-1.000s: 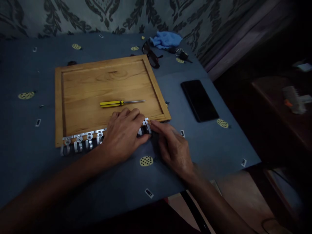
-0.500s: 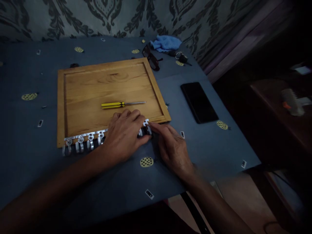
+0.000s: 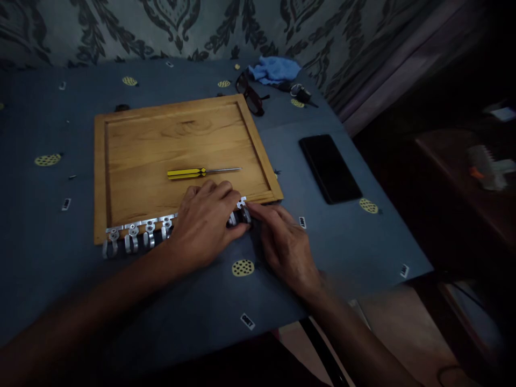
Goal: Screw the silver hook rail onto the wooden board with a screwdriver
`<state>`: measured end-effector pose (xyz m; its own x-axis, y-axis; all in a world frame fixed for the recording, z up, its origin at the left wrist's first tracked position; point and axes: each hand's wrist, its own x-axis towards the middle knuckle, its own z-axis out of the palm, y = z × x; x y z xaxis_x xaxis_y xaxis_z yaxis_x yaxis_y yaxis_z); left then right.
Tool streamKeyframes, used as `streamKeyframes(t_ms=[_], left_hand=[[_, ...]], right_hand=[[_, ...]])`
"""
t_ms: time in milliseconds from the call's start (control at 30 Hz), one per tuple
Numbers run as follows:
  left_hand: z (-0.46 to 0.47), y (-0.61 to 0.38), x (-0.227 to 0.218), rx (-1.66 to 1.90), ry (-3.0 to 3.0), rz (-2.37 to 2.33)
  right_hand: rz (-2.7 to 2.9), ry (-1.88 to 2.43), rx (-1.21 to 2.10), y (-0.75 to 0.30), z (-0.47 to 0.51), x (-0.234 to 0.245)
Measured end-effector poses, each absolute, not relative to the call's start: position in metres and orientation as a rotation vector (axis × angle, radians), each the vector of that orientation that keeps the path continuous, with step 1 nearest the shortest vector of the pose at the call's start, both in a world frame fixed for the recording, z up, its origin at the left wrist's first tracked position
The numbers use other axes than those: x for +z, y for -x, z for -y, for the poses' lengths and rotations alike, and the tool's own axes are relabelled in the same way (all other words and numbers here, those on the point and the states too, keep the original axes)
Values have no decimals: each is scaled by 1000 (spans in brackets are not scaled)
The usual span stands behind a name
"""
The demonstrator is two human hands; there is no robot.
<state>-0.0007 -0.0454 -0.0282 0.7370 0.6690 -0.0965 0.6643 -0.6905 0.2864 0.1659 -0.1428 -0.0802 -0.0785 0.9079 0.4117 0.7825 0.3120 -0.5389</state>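
1. Nearest, along the bottom of the frame, the person's forearms reach in over a table [image 3: 169, 306] covered in blue cloth printed with yellow spotted shapes and small white labels.
2. Right of the frame's centre and slightly low is the right hand [image 3: 288, 247]. Its index finger stretches toward the right end of the metal hook rail [image 3: 151, 224], at or just beside it; the other fingers are curled under, and whether they pinch anything I cannot tell.
3. The left hand [image 3: 205, 226], near the middle, lies across the rail, covering its central part. Its fingers bend over the far side with the thumb along the near side, closed around the rail; the fingertips are hidden.
4. The rail lies along the near edge of a framed wooden board [image 3: 181, 142], left of centre. Four hooks show left of the left hand, curving past the board's edge toward the viewer, and more metal shows to its right.
5. On the recessed panel of the board, just beyond the left hand, lies a yellow-handled screwdriver [image 3: 187, 173], its shaft pointing right.
6. Right of centre, well apart from the board, lies a black phone [image 3: 330, 169].
7. Toward the top, beyond the board's far right corner, are sunglasses [image 3: 253, 101], keys [image 3: 301, 94] and a crumpled blue cloth [image 3: 274, 70].
8. Farthest, a patterned backdrop [image 3: 217, 27] fills the top.
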Motion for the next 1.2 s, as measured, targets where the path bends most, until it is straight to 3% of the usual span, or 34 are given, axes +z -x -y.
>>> streamKeyframes(t_ms=[1200], left_hand=[[38, 8, -24, 76, -2591, -1011]], right_hand=[[1888, 1494, 179, -164, 138, -79]])
